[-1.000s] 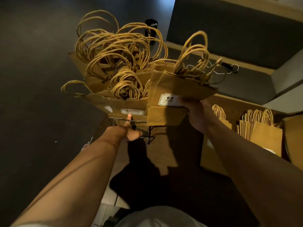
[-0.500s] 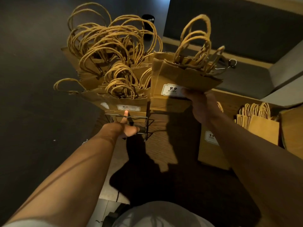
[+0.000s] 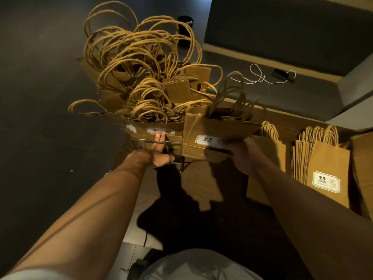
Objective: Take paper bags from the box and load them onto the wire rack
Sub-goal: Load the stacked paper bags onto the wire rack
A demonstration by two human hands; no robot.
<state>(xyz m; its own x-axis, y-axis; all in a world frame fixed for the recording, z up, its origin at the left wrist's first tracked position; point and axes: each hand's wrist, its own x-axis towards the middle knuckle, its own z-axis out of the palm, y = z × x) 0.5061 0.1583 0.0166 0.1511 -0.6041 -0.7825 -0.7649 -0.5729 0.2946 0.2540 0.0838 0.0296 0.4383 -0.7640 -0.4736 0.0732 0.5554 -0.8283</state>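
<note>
Two hands work at the loading end of the job in the head view, the only view on offer. The right hand (image 3: 240, 153) grips a sheaf of flat brown paper bags (image 3: 218, 128) from below, thumb and fingers curled round the lower edge beside a white "9.9" label, with the twisted handles standing up and away from the person. That sheaf hangs just to the right of the wire rack (image 3: 153, 140), touching or nearly touching the bags already on the rack (image 3: 153, 110) — a dense pack whose handles loop and tangle above it. The left hand (image 3: 155, 155) reaches to the rack's front, two straight fingers (image 3: 159, 138) laid over the front wire and against the foremost bag; its thumb lies near a lower wire, and whether it hooks that wire cannot be told. To the right, more bags stand upright in rows (image 3: 321, 164) on the wooden floor; what holds them is not plain from here, so the box itself cannot be picked out. I judge the step in hand to be the placing of a fresh batch — the rack steadied, the sheaf brought alongside. The next move seems to call for a gap at the right of the pack, the sheaf lowered into it upright, and its handles kept free of the neighbouring loops.
</note>
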